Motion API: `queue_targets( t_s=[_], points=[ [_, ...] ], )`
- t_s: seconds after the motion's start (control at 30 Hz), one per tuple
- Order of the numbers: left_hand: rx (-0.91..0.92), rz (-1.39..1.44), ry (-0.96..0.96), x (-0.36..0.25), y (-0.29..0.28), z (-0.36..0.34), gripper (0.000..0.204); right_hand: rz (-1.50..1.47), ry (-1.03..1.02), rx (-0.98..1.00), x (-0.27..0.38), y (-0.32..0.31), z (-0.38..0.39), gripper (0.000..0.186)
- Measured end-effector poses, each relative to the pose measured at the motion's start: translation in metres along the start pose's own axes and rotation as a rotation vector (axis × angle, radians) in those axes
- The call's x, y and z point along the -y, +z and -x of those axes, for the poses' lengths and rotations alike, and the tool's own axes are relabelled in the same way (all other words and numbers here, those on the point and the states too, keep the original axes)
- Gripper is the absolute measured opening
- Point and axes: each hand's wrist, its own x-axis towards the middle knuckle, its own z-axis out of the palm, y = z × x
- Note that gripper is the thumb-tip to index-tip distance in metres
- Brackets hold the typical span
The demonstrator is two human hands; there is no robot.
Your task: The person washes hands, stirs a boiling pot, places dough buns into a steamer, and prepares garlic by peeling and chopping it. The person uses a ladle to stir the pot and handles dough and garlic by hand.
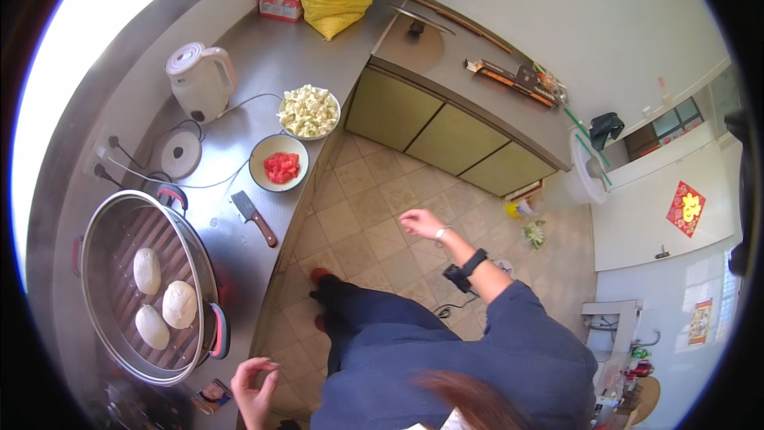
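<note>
Grip, left hand: bare, fingers bent toward the thumb with a gap between; nothing seen held; located by the edge of the surface, near the pot but apart from it. Grip, right hand: bare, fingers gathered; whether fully closed cannot be told; nothing seen held; located over the tiled floor, well apart from the surface.

Surface: one, grey, metallic, along the person's left.

Cabinet: one, low, olive doors, dark frame.

Pot: one, wide, round, steel, red-and-black handles, slatted rack inside; standing on the surface, uncovered.

Kettle: one, off-white, lidded, upright near the wall.

Bag: one, yellow, at the far end of the surface.

Bowl of pale cubes: one, heaped, near the surface edge.

Bowl of red pieces: one, pale-walled, just beside the former, partly filled.

Disc: one, round, pale, lying flat between kettle and pot.

Cleaver: one, brown handle, lying flat between the red pieces' bowl and the pot.

Dough pieces: three, whitish, rounded, on the rack inside the pot; two oval, one rounder.
</note>
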Motion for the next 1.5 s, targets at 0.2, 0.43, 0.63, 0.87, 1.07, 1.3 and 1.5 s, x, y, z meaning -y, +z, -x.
queue_targets(
  t_s=[0.2,0.43,0.63,0.87,1.07,1.3,1.5],
  points=[
    [0.027,-0.061,-0.045,0.001,0.074,-0.048,0.018,-0.427,0.034,-0.117,-0.017,-0.078,-0.007,0.026],
    [0.03,-0.072,-0.118,0.004,0.174,-0.146,0.014,-1.107,0.078,-0.134,0.013,-0.2,-0.15,0.033],
    [-0.111,0.024,-0.363,0.002,0.297,-0.281,0.013,-1.434,-0.157,-0.088,0.113,-0.357,-0.369,0.076],
    [-0.109,-0.097,-0.334,-0.056,0.355,-0.339,0.017,-1.423,-0.102,-0.323,0.216,-0.447,-0.528,0.087],
    [-0.289,-0.028,-0.44,-0.072,0.366,-0.345,0.018,-1.515,-0.2,-0.158,0.207,-0.489,-0.624,0.028],
    [-0.21,0.013,-0.409,-0.077,0.385,-0.372,0.022,-1.468,-0.221,-0.115,0.175,-0.511,-0.604,0.032],
    [-0.058,0.074,-0.402,-0.063,0.388,-0.393,0.022,-1.304,-0.211,-0.034,0.162,-0.528,-0.502,0.034]
  ],
)
